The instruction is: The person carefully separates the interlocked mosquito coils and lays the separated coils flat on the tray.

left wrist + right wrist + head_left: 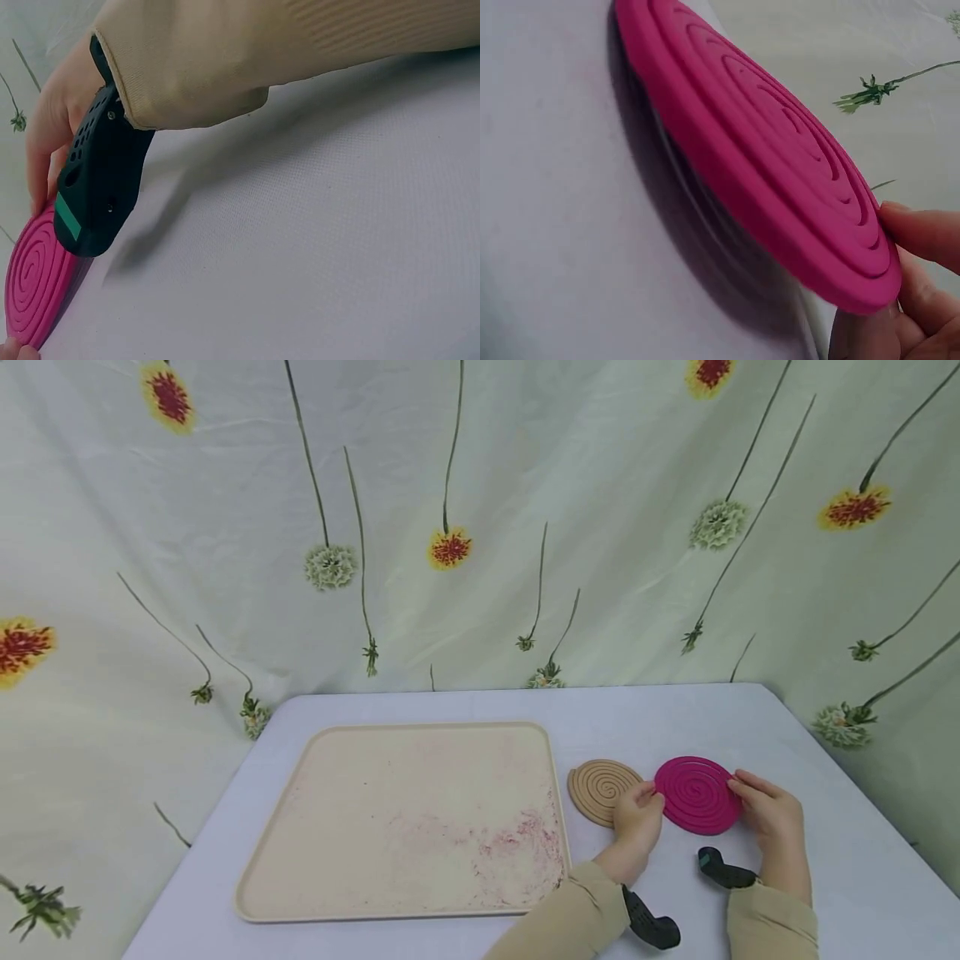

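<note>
Both hands hold a pink spiral disc [693,795], coiled flat like a clay rope, by opposite edges. My left hand [637,827] pinches its left edge; in the left wrist view only left fingertips [16,351] show at the bottom corner. My right hand [776,818] pinches the right edge, thumb and fingers around the rim in the right wrist view. There the pink disc [742,142] is tilted, with a shadow beneath it on the white table. A tan spiral disc [596,783] lies flat just left, partly hidden by my left hand.
A large beige tray [405,810] with pink smears on its right side lies on the white table [847,877], left of the discs. Black wrist devices [651,922] sit on both arms. Behind the table hangs a flowered cloth [480,610].
</note>
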